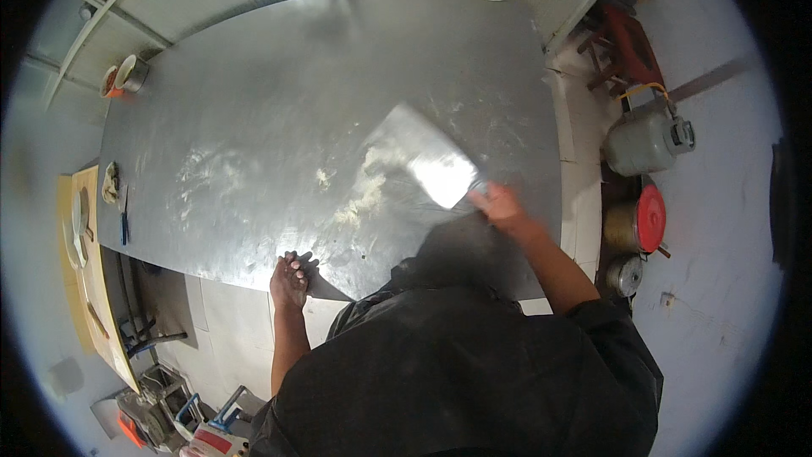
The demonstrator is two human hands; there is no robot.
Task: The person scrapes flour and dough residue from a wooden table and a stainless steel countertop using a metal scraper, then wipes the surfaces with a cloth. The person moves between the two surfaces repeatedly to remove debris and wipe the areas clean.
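Observation:
A wide metal table [266,108] lies before me, dusted with pale flour-like powder [361,200] near its middle. My right hand [501,206] grips the handle end of a broad, shiny metal cleaver or scraper [431,155], whose blade is slightly blurred. The blade reaches up and left over the table, beside the powder; whether it touches the surface I cannot tell. At the table's front edge is my left hand [292,276], its fingers curled, with no object visible in it. My body and its shadow cover part of the near edge.
A knife [124,222] and a crumpled cloth [110,183] lie on the table's left side. Two containers [131,73] stand at the back left corner. Right of the table are a gas cylinder [641,143], a red-lidded pot [651,219] and a red stool [625,44]. Cables hang behind.

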